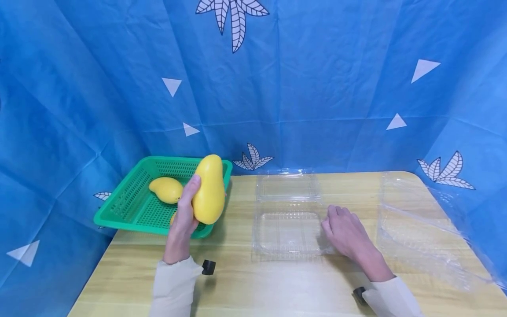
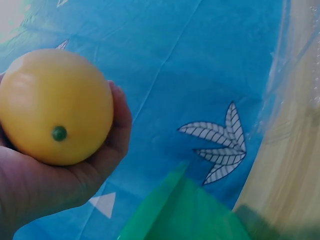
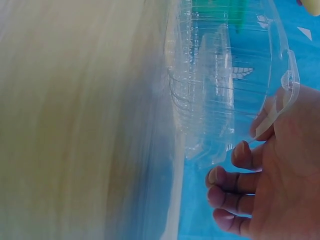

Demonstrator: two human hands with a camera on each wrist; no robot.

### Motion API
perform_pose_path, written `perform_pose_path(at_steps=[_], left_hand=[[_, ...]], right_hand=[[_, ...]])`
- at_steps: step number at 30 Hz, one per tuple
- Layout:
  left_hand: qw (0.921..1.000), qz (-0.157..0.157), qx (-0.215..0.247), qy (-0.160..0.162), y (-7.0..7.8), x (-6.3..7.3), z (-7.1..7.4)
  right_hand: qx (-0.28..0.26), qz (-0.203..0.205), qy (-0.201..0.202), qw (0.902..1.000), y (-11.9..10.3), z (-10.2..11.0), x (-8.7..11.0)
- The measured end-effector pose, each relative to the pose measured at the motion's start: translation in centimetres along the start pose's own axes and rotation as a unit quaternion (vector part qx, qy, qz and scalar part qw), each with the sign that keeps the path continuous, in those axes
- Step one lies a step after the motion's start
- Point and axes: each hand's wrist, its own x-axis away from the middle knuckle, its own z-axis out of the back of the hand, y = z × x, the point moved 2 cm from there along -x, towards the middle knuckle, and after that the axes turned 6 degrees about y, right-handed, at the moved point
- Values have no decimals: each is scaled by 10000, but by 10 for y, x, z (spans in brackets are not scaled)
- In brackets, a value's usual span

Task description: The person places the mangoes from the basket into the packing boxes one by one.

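Note:
My left hand (image 1: 184, 215) grips a large yellow mango (image 1: 210, 189) and holds it up over the right side of a green basket (image 1: 123, 224). Its green stem spot faces the left wrist camera. Inside the basket lies another mango (image 1: 164, 190), and a sliver of one more shows behind my left wrist. In the middle of the table stands an open clear plastic clamshell box (image 1: 287, 233), its lid folded back. At the box's right edge, my right hand (image 1: 348, 233) pinches the rim between thumb and forefinger, the other fingers curled.
More clear plastic boxes (image 1: 420, 233) lie open along the table's right side, some reaching past its edge. Blue patterned cloth (image 1: 317, 88) hangs behind the wooden table (image 1: 237, 281) and on both sides.

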Motion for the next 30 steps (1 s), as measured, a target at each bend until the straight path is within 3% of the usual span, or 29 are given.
perform_pose_path(at_steps=[4, 7, 12, 17, 21, 26, 30], left_hand=[[9985, 275, -451, -166, -5, 2, -12], [9973, 396, -549, -270, -11, 1, -20], [9956, 524, -758, -165, -22, -2, -34], [9922, 886, -794, -364, -34, -3, -49], [9872, 1349, -229, -815, -44, -2, -59], [9699, 2003, 817, -1120, -55, 0, -65], [9614, 2209, 1029, -1279, -58, 1, -67]], right_hand=[[65, 32, 19, 10000, 0, 0, 1], [79, 36, 14, 10000, -1, -1, 1], [96, 42, 17, 9999, -2, -3, 2], [144, 59, 87, 9998, -1, -3, 2], [141, 67, 98, 9998, -1, -3, 1], [124, 45, 90, 9999, -1, -1, 0], [102, 20, 63, 9999, -1, 0, 0]])
